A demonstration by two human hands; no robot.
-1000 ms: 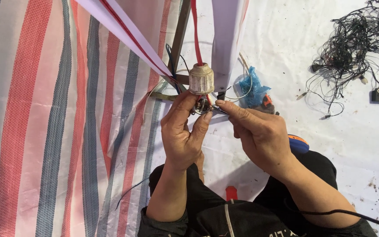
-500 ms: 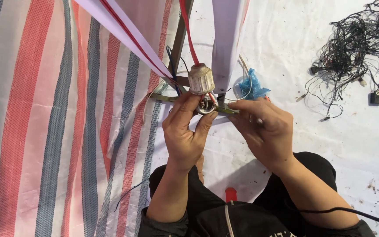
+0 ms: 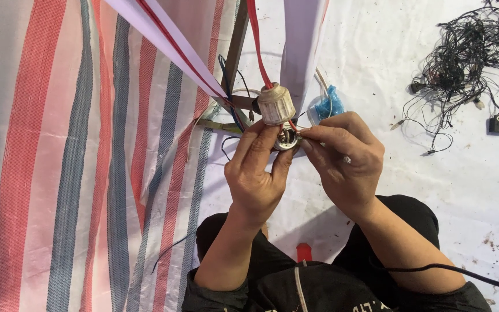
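Note:
My left hand [image 3: 256,173] grips a small round metal socket part [image 3: 287,140] between thumb and fingers. Just above it sits a cream ribbed lamp-holder cap [image 3: 275,104], threaded on a red wire [image 3: 258,46] that runs up out of view. My right hand [image 3: 342,159] pinches the thin wire end at the top of the metal part, fingertips touching the left hand's. The metal part's inside is mostly hidden by my fingers.
A striped red, blue and white tarp [image 3: 88,156] covers the left. A white sheet [image 3: 463,173] lies on the right with a tangle of black wires [image 3: 469,58] and a small black plug [image 3: 498,123]. Blue plastic [image 3: 327,106] lies behind my hands.
Both hands have drawn closer together; the right hand has shifted left and up, bringing its fingertips onto the metal part. The cream cap has stayed above them.

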